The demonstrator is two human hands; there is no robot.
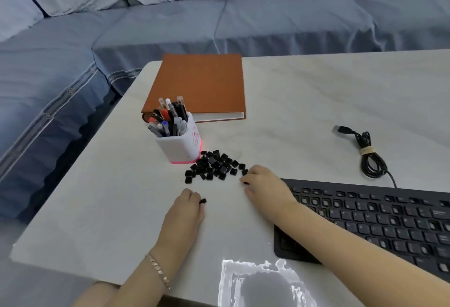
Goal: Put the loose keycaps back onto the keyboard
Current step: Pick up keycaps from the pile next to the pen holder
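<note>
A pile of several loose black keycaps point(214, 165) lies on the white table point(304, 102), just right of a pen holder. The black keyboard point(379, 219) sits at the right, with some keys showing bare sockets. My left hand point(187, 207) rests on the table below the pile and pinches one black keycap point(202, 201) at its fingertips. My right hand point(264, 183) is at the pile's right edge, left of the keyboard's top corner, with curled fingers pinching a keycap point(246, 183).
A white pen holder point(181, 143) full of pens stands left of the pile. An orange notebook point(202, 85) lies behind it. The keyboard's coiled cable with USB plug point(367, 155) lies at the right. A blue sofa point(73, 63) borders the table's far and left sides.
</note>
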